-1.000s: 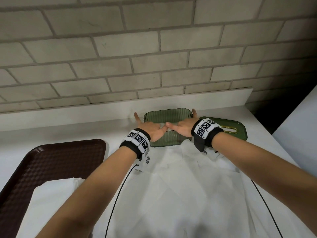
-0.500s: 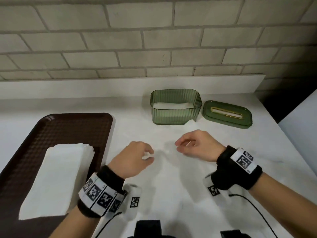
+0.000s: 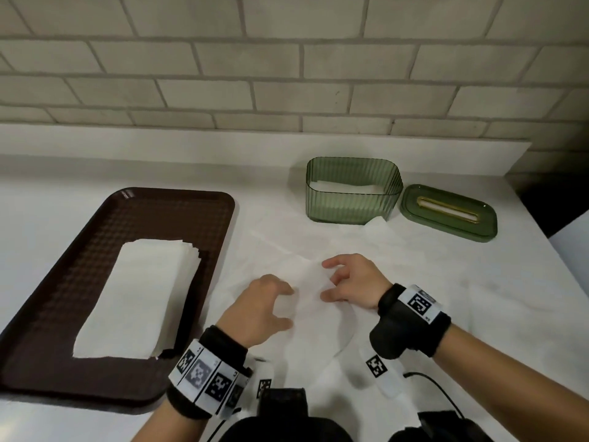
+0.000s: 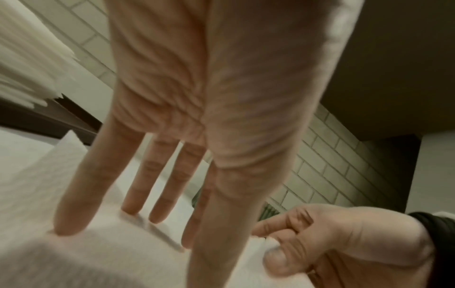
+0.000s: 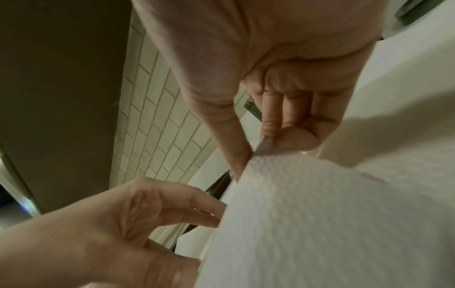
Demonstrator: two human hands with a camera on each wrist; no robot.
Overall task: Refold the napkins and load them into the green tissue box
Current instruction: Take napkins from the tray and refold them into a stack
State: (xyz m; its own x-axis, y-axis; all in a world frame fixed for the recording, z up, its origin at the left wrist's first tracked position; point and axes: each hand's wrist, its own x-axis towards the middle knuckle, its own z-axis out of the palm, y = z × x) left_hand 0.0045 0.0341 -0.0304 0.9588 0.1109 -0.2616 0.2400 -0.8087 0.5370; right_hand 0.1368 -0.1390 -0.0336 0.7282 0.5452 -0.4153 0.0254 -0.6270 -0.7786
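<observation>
Between both hands: thin white paper napkin [image 3: 310, 283] on the white desk [image 3: 478, 282]
Left hand [image 3: 259, 309]: fingers spread, pressing napkin
Right hand [image 3: 352, 282]: fingers pinching napkin's edge
Beyond fingers: ribbed green plastic tissue box [image 3: 352, 191], open

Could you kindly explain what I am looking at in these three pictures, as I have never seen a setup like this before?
No machine here: a person works with bare hands, wearing cameras. The wide picture comes from a head camera looking down at a white counter. The other two come from cameras strapped to each wrist, looking along the hand, so they are close and blurry.

On the counter sit a brown tray with a stack of folded napkins, an open green box with some napkins already inside, and its lid lying beside it.

Both hands work one loose napkin spread in front. The right hand pinches its edge between thumb and fingers; the left hand holds it down with spread fingers.
</observation>
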